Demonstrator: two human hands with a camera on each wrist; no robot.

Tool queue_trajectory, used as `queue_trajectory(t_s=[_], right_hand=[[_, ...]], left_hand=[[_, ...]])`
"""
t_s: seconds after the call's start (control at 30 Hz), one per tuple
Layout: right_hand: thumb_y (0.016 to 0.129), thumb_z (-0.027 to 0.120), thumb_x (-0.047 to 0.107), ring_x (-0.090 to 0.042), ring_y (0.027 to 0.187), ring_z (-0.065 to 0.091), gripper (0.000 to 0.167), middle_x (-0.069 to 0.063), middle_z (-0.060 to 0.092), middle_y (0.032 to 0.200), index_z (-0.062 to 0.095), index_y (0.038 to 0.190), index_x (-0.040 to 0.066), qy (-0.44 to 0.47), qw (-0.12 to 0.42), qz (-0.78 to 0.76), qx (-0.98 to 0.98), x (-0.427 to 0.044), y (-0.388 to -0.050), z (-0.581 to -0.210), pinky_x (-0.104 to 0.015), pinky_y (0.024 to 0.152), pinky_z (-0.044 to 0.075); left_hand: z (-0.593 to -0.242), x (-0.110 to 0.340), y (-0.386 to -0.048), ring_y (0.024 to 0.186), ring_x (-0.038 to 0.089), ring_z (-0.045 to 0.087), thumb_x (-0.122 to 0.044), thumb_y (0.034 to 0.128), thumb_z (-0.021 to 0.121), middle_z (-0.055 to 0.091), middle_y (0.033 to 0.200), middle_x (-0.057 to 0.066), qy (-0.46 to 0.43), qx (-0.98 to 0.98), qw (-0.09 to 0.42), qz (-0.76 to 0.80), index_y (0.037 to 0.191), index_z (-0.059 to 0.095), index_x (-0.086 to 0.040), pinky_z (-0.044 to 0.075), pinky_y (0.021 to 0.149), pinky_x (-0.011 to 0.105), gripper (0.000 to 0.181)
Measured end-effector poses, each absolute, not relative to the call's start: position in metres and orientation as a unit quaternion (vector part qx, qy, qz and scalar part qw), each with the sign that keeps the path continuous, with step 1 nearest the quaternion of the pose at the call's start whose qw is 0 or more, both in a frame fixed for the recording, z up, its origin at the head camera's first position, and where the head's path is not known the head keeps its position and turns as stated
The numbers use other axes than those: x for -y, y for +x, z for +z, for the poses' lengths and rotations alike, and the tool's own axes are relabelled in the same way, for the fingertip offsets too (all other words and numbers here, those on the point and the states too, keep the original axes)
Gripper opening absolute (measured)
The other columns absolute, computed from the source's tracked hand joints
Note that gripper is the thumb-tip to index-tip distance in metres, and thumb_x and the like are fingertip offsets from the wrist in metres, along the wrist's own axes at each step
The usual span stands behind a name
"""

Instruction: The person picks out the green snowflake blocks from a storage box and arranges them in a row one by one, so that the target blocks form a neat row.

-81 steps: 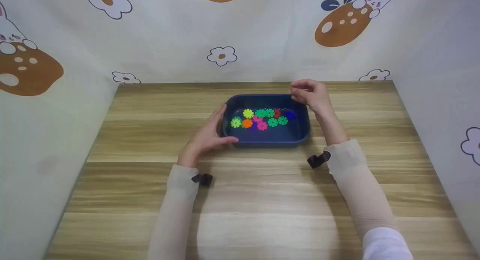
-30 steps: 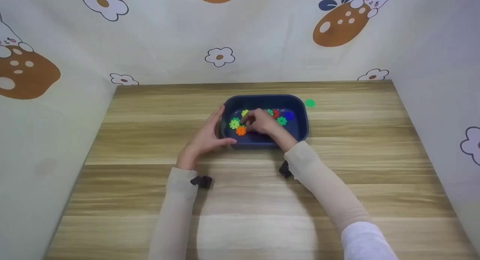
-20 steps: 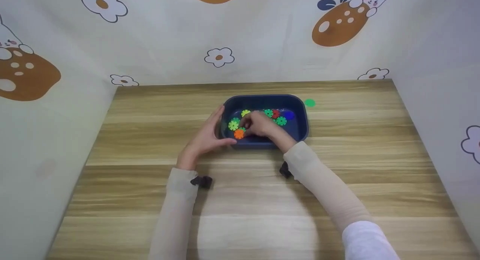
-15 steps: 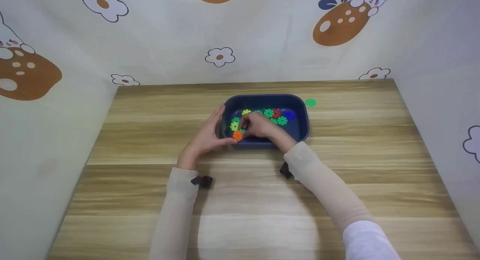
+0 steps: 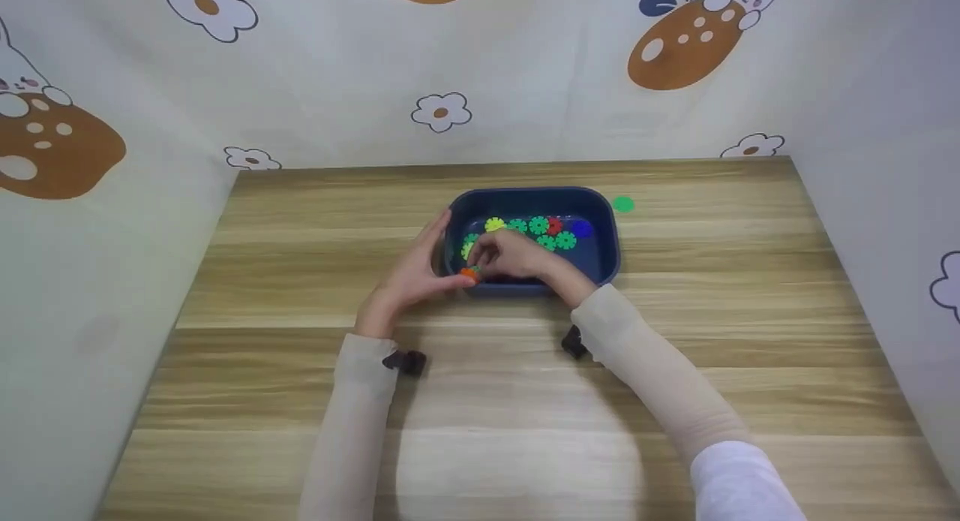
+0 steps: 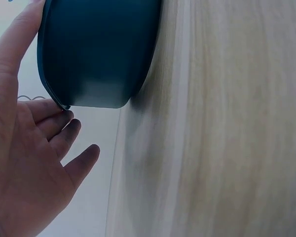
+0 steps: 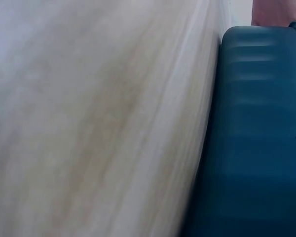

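A dark blue rectangular tray [image 5: 532, 287] stands on the table with several notched plastic building discs inside. My left hand [image 5: 416, 269] rests against its left end, fingers along the side and thumb over the near rim. In the left wrist view the fingertips [image 6: 64, 114] touch the tray's rim. Inside, my right hand [image 5: 514, 254] has curled fingers at an orange notched disc [image 5: 469, 274], which is tilted by the near left corner beside the left thumb. A bit of green shows by those fingertips. The right hand hides part of the pile.
A green disc [image 5: 623, 204] lies on the table outside the tray's back right corner. Green discs [image 5: 538, 225], a red disc [image 5: 554, 226], a blue disc [image 5: 582, 229] and a yellow disc [image 5: 494, 224] remain visible inside. A patterned cloth wall [image 5: 525, 78] closes off the back.
My right hand has gone from the tray's back right corner into the tray, leaving a green disc outside. The orange disc has shifted toward the near left corner and tilted. The left hand stays put.
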State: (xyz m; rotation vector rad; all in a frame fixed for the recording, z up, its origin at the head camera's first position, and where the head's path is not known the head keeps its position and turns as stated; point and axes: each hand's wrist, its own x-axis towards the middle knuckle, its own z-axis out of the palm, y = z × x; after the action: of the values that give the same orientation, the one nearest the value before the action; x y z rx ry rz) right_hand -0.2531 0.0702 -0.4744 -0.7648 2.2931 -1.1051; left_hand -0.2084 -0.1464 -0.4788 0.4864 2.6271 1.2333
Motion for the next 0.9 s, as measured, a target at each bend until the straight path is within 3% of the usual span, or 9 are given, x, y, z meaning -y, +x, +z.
queue_trajectory(t_s=[0.17,0.57,0.9], right_hand=[[0.088,0.070,0.005,-0.011,0.084,0.061,0.018,-0.014,0.072,0.099,0.073,0.105,0.002,-0.289,0.246,-0.415,-0.827,-0.0694,-0.2532,-0.4754,-0.021,0.076,0.051],[0.089,0.069,0.004,-0.018,0.091,0.065,0.020,-0.016,0.072,0.105,0.072,0.109,0.001,-0.253,0.253,-0.444,-0.822,-0.0702,-0.2535,-0.4725,-0.031,0.088,0.057],[0.085,0.066,-0.001,-0.007,0.075,0.062,0.021,-0.011,0.071,0.093,0.071,0.105,-0.002,-0.230,0.236,-0.463,-0.823,-0.0727,-0.2546,-0.4696,-0.019,0.072,0.053]], left_hand=[[-0.4798,0.1469,-0.2079,0.157,0.028,0.011,-0.054,0.0787,0.080,0.008,0.170,0.006,0.164,-0.888,0.099,0.417,0.162,0.012,-0.021,0.018,0.127,0.052,0.112],[-0.4803,0.1465,-0.2075,0.157,0.028,0.010,-0.043,0.0793,0.083,0.008,0.170,0.005,0.160,-0.886,0.099,0.423,0.162,0.012,-0.021,0.016,0.127,0.053,0.111],[-0.4798,0.1464,-0.2086,0.157,0.027,0.010,-0.045,0.0798,0.082,0.008,0.170,0.003,0.165,-0.890,0.094,0.415,0.162,0.012,-0.021,0.017,0.127,0.051,0.110]])
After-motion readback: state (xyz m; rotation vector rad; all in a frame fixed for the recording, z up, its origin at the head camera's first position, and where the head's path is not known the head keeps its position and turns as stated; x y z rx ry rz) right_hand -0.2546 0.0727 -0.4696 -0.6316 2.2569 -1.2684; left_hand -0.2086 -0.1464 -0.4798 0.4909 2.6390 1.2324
